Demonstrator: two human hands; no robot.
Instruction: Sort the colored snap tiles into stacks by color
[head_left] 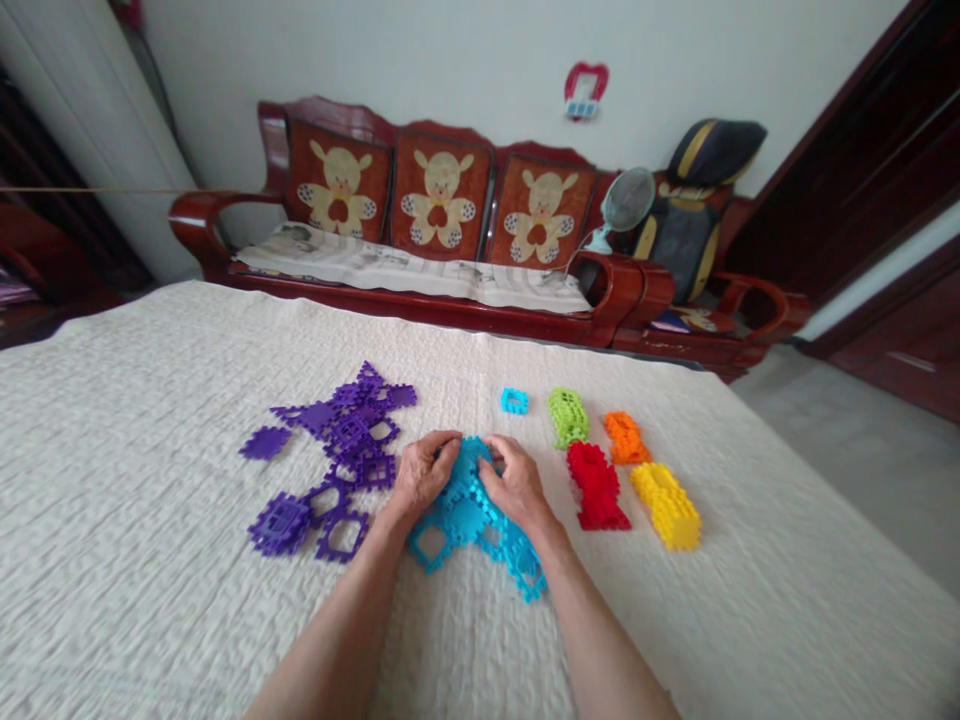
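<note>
A pile of light-blue toothed plastic building tiles (465, 518) lies in front of me, some with cut-out windows. My left hand (426, 472) grips the far left side of the pile, thumb and fingers curled. On the opposite side, my right hand (516, 482) holds blue tiles with its fingers bent around their edge. Exactly which tiles are between the fingers is partly hidden. Beyond the hands sits a single small blue frame tile (514, 410), apart from the pile. Purple tiles (319, 418) are scattered to the left, touching neither hand.
On the right stand sorted stacks: green (570, 418), red (596, 490), orange (624, 438) and yellow (667, 505). All rest on a cream quilted cloth (150, 450). Behind the table edge are a wooden sofa (442, 308), a fan (628, 198) and a massage chair cushion (679, 240).
</note>
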